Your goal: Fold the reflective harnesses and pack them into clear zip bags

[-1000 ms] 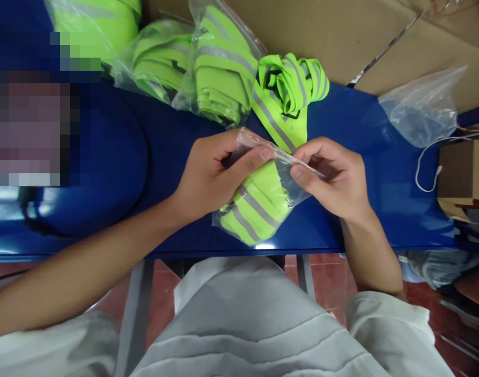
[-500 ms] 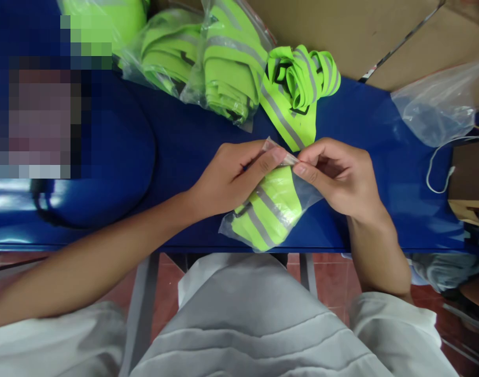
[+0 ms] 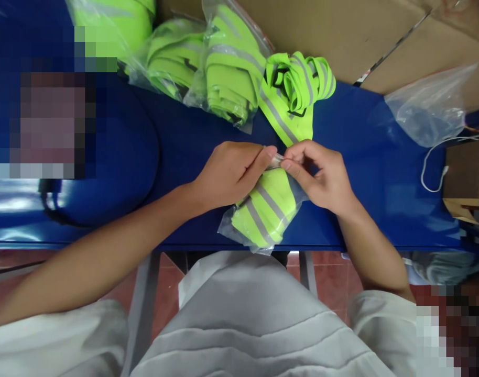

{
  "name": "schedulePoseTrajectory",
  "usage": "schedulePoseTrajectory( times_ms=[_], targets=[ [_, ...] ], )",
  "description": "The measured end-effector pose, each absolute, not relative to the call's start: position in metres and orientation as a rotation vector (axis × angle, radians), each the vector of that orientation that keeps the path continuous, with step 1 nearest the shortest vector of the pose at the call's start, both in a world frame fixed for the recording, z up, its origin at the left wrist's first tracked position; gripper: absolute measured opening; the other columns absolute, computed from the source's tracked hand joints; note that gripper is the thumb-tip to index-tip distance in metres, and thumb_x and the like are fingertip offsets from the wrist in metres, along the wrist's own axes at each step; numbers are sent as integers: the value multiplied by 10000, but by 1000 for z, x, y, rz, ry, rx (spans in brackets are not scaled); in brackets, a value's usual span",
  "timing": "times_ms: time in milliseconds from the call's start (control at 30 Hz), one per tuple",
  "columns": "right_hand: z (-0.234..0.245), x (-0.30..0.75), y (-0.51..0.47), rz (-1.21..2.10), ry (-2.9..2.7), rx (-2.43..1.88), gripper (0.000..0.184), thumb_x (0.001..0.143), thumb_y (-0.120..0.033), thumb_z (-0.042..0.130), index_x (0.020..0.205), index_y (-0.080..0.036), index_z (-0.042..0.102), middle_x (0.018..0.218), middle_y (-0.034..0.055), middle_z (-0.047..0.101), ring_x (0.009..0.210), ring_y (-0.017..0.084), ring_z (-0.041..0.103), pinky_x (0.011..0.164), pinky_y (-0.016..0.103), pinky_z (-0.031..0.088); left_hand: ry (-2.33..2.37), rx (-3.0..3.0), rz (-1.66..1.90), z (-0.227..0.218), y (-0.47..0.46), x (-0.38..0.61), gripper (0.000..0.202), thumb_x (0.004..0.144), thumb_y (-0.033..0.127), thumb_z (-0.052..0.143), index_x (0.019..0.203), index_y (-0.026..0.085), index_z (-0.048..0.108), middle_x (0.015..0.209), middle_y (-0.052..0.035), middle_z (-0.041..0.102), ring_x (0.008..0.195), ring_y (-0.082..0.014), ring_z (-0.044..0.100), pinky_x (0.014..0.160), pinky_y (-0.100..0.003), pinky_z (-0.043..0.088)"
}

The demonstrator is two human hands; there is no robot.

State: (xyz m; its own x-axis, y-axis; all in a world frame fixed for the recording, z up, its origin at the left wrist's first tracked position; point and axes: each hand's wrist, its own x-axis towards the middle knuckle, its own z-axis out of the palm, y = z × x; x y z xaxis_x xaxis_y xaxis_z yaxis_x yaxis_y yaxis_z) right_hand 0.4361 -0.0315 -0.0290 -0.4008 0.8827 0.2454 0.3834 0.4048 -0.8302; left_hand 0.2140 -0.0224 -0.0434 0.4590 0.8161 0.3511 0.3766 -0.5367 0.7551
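A clear plastic bag [image 3: 227,226] holds a folded neon-yellow reflective strap [image 3: 273,201] with grey stripes, lying near the table's front edge. My left hand [image 3: 235,170] pinches the bag's top edge between thumb and fingers. Close beside it, my right hand [image 3: 320,173] pinches the same edge with thumb and forefinger. Part of the bag's edge is hidden under the fingers. Just beyond my hands lies a loose, partly rolled neon reflective strap [image 3: 298,86] with black buckles.
Bagged neon straps [image 3: 235,73] stand along the back of the blue table [image 3: 377,173], against cardboard boxes [image 3: 326,31]. At the right are an empty plastic bag [image 3: 426,110], a white cable [image 3: 430,157] and an open carton [image 3: 463,167]. Blurred areas cover the far left and lower right.
My right hand has moved left along the bag's edge, closer to my left hand. Both hands still pinch the bag. The view has shifted slightly.
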Motion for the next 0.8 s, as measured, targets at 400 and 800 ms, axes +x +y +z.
schedulePoseTrajectory(
  times_ms=[400,800],
  targets=[
    [-39,432,-26,1190,-1758,-1049,405,876,-590,822,920,-200,725,730,-23,622,634,98,510,563,239,393,921,2019,867,-42,-17,211,444,1039,491,542,788,149,675,681,-1,617,615,-108,524,593,-261,340],
    [-40,458,-3,776,-1538,-1155,435,954,-625,710,851,-203,710,697,-32,570,600,82,431,580,262,326,856,1494,753,-44,-6,203,723,754,488,904,1356,203,623,1295,-97,717,1154,-281,710,941,-377,623]
  ],
)
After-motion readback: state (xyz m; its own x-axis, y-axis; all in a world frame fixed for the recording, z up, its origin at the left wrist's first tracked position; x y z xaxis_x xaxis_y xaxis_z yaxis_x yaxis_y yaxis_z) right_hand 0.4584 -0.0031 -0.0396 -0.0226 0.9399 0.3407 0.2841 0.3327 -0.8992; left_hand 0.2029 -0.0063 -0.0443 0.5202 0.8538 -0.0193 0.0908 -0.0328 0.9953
